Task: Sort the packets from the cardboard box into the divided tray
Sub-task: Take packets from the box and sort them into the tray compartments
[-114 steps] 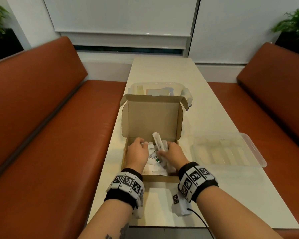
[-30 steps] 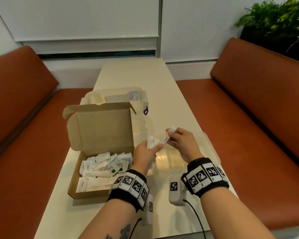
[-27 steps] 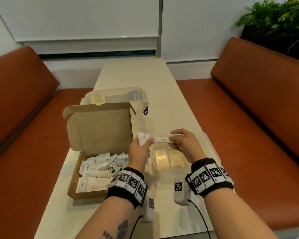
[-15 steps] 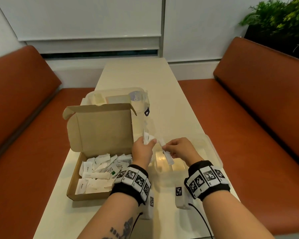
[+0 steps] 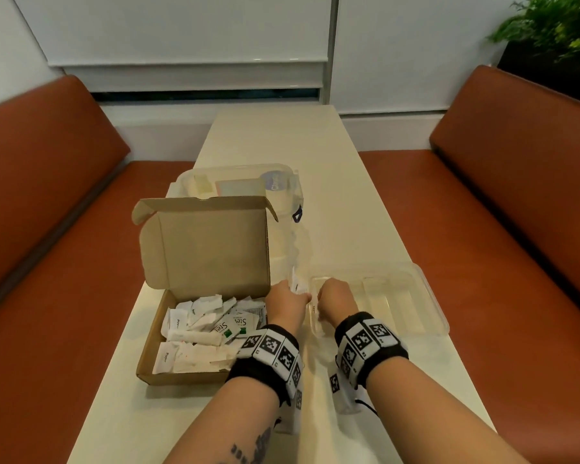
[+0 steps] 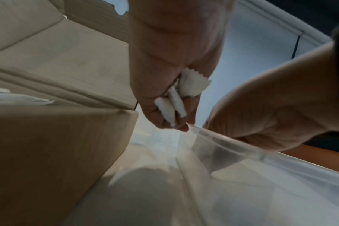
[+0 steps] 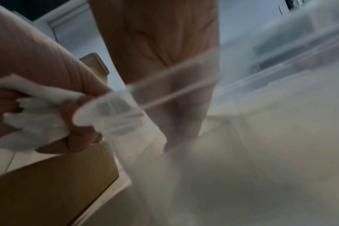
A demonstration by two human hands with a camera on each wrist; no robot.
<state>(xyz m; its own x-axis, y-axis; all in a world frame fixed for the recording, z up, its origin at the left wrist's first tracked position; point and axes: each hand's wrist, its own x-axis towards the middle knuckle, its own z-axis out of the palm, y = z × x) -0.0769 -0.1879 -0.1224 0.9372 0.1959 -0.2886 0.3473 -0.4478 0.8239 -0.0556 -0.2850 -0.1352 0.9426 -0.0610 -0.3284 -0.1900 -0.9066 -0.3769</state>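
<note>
The open cardboard box (image 5: 181,376) sits on the table's left half, with several white packets (image 5: 208,333) loose inside. To its right stands the clear divided tray (image 5: 429,303). My left hand (image 5: 293,293) hovers between box and tray and grips a small bunch of white packets (image 6: 176,97). My right hand (image 5: 320,298) reaches down into the tray's leftmost compartment and pinches a white stick packet (image 5: 315,313) that lies along the tray's left wall. In the right wrist view its fingers (image 7: 184,110) show blurred through the tray wall (image 7: 114,116).
A second clear lidded container (image 5: 238,182) stands behind the box's raised lid (image 5: 208,249). Orange benches (image 5: 64,262) run along both long sides of the narrow table (image 5: 281,145). A plant (image 5: 556,25) is at the far right.
My right hand has pulled one stick packet from the left hand's bunch and lowered it into the tray's leftmost compartment. The left hand has sunk a little, still holding the rest.
</note>
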